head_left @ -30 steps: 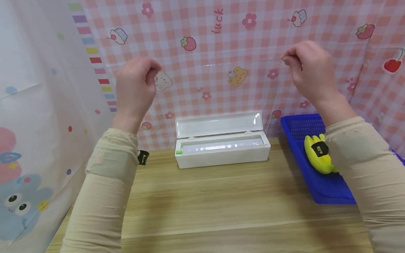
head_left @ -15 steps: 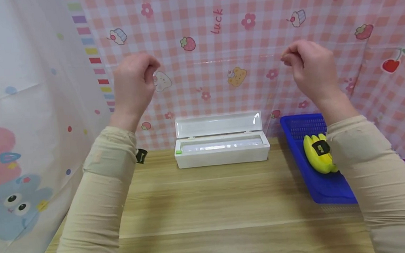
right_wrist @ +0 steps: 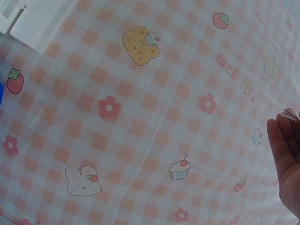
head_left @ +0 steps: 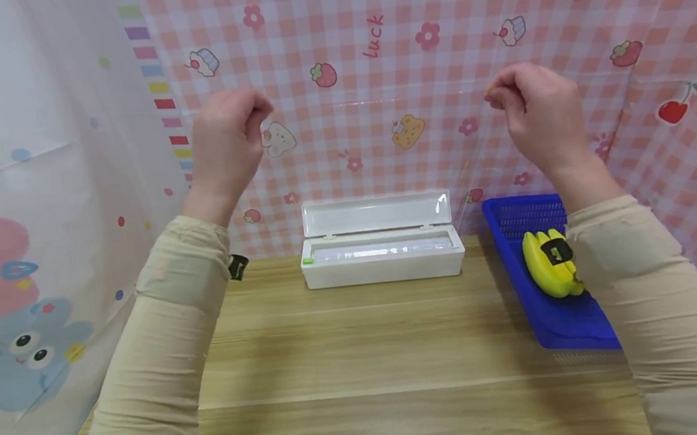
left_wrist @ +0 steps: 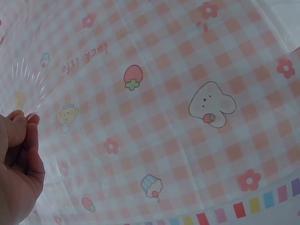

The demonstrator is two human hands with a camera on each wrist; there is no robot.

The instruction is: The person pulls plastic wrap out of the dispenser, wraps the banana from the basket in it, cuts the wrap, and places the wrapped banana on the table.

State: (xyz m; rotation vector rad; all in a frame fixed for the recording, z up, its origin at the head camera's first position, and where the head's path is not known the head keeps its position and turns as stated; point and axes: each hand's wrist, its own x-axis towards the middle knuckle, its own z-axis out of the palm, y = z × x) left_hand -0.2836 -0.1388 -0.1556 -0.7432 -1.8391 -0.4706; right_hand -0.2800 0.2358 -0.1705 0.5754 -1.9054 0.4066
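A sheet of clear cling film [head_left: 370, 102] is stretched between both raised hands; its upper edge shows as a thin shiny line before the checked cloth. My left hand [head_left: 229, 145] pinches one corner between thumb and fingers. In the left wrist view, creases in the film fan out from those fingertips [left_wrist: 18, 114]. The right hand [head_left: 540, 117] pinches the opposite corner, with a gathered bit of film visible at its fingertips in the right wrist view. Below sits a white cling film dispenser [head_left: 383, 269], its lid [head_left: 376, 214] raised. The film's lower edge is hard to make out.
A blue plastic basket [head_left: 517, 300] with a bunch of bananas [head_left: 543, 270] stands at the right, partly behind the right sleeve. Pink checked cloth [head_left: 334, 34] hangs behind the wooden table [head_left: 360, 360]. White printed cloth [head_left: 44, 180] hangs at the left.
Both hands have risen slightly and drifted a little apart, keeping their pinch on the cling film. The film's upper edge has moved up with them. The dispenser and basket stay in place.
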